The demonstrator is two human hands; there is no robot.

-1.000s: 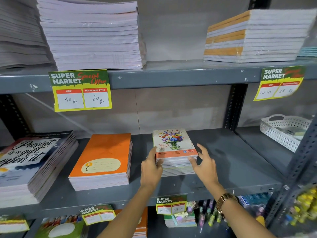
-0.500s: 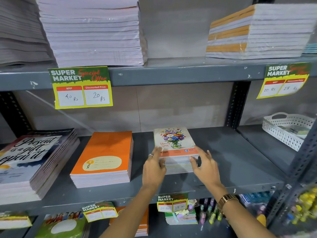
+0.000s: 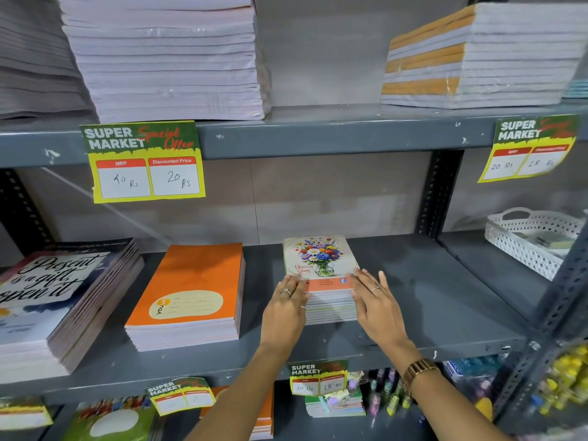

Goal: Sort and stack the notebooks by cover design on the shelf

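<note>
A stack of flower-cover notebooks (image 3: 319, 261) sits in the middle of the grey middle shelf (image 3: 429, 300). My left hand (image 3: 284, 310) presses flat against the stack's left side, and my right hand (image 3: 377, 305) presses against its right side, both with fingers extended. To the left lies a stack of orange notebooks (image 3: 194, 291). At the far left is a taller stack with a "Present is a gift, open it" cover (image 3: 47, 291).
A white perforated basket (image 3: 528, 240) stands on the shelf at right. The upper shelf holds tall wrapped notebook piles (image 3: 165, 58) and an orange-spined pile (image 3: 477, 55). Yellow price tags (image 3: 144, 162) hang from shelf edges. The lower shelf carries more notebooks and pens.
Both hands have closed in on the flower-cover stack's sides, squaring it. The view has drifted slightly upward.
</note>
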